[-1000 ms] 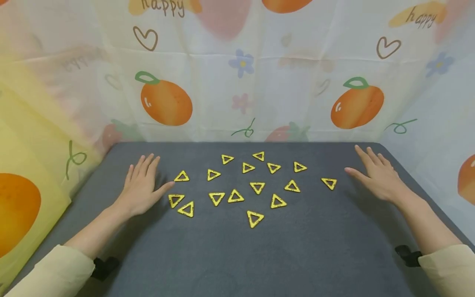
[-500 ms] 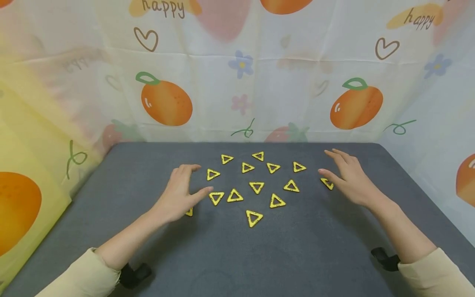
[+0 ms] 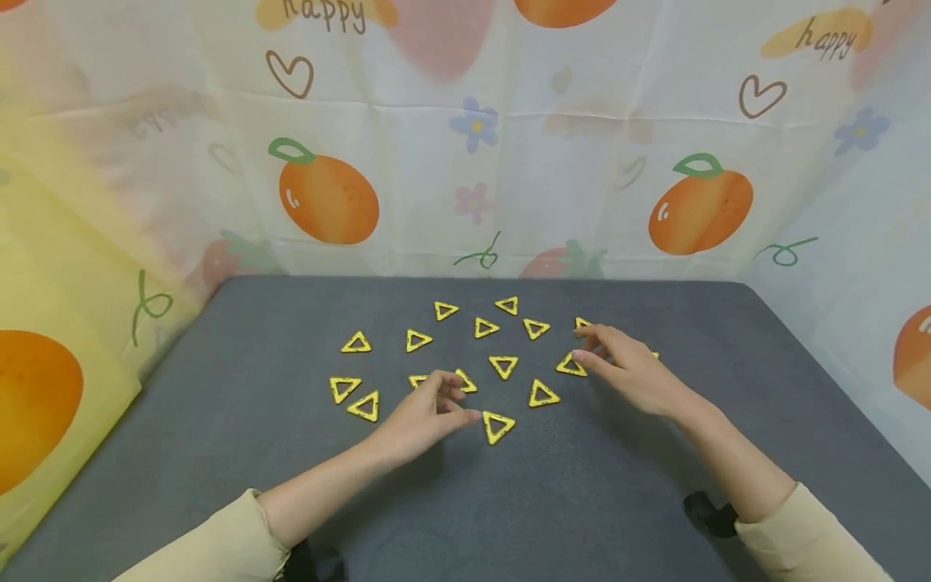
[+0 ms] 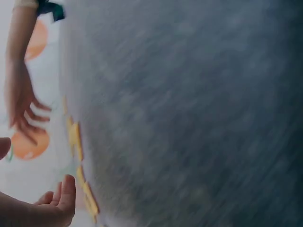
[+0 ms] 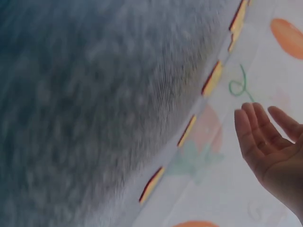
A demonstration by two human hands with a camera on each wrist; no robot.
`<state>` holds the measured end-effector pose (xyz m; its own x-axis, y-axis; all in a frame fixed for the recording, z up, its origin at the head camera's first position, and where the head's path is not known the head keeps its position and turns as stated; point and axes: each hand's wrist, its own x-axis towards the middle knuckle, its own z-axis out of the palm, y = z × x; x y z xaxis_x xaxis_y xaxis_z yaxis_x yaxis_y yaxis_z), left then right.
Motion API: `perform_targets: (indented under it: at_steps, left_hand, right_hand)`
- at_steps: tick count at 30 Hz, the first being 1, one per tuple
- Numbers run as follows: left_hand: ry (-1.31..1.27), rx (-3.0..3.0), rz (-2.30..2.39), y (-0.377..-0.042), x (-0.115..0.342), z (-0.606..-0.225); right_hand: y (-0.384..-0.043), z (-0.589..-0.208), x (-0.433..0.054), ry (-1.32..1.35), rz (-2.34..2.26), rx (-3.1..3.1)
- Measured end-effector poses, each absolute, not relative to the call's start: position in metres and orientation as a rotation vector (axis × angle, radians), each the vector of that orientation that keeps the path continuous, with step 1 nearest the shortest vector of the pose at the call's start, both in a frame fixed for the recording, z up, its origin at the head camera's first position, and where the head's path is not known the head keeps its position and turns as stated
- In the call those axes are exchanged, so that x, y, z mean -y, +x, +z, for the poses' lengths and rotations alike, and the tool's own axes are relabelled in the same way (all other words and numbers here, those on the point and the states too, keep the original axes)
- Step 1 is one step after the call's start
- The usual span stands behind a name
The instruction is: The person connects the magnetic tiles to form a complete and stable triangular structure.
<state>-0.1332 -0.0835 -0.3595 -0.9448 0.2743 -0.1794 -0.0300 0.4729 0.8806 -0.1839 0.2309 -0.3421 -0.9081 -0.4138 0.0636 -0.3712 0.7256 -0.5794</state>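
left hand [image 3: 424,418] near triangle [image 3: 490,428], table edge [image 3: 407,280] well beyond

A dark grey table [image 3: 567,509] with rounded far corners stretched across the scene, and beyond its far edge hung a pale, creased cloth [image 3: 422,170]. Its far face carried a left orange [image 3: 330,200] and a right orange [image 3: 701,212] in print, with a blue flower [image 3: 474,124] above a pink flower [image 3: 473,202] between them. At the left, a yellow stretch of fabric [image 3: 54,250] showed a larger orange [image 3: 36,412], partly out of view.
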Motion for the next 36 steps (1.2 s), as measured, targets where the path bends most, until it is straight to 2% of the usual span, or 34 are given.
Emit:
perform_targets:
  at_steps: [8,20,30,36]
  left_hand:
    - [0.242,-2.341,1.440,-0.126,0.070,-0.375]
    - [0.274,-2.472,1.398,-0.137,0.066,-0.390]
    - [0.441,-2.653,1.249,-0.136,0.059,-0.394]
    - [0.445,-2.704,1.186,-0.137,0.056,-0.394]
  right_hand:
    - [-0.185,-0.351,-0.213,-0.664,-0.865,-2.771]
    - [-0.189,-0.362,-0.196,-0.671,-0.829,-2.631]
    - [-0.191,-0.372,-0.194,-0.757,-0.758,-2.746]
    - [-0.191,-0.374,-0.196,-0.810,-0.735,-2.774]
